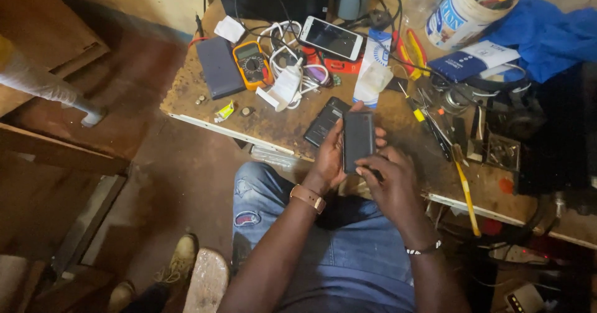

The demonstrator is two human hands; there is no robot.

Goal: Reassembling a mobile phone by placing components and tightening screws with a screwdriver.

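Note:
My left hand [331, 154] grips a dark smartphone [358, 140] upright by its left edge, over the front edge of a worn wooden workbench [205, 98]. At the phone's lower end, the fingers of my right hand [392, 179] pinch or press it. Just left of the held phone, a second black phone [323, 123] lies flat on the bench. A brown strap is on my left wrist and a beaded band on my right. My jeans-covered lap is below the hands.
On the bench lie a white phone [331, 37], a yellow multimeter [252, 64], a grey power bank [219, 67], white cables [292, 77], screwdrivers [466, 195], a white tub of tools [463, 8] and a blue cloth [547, 33]. Wooden furniture stands at left.

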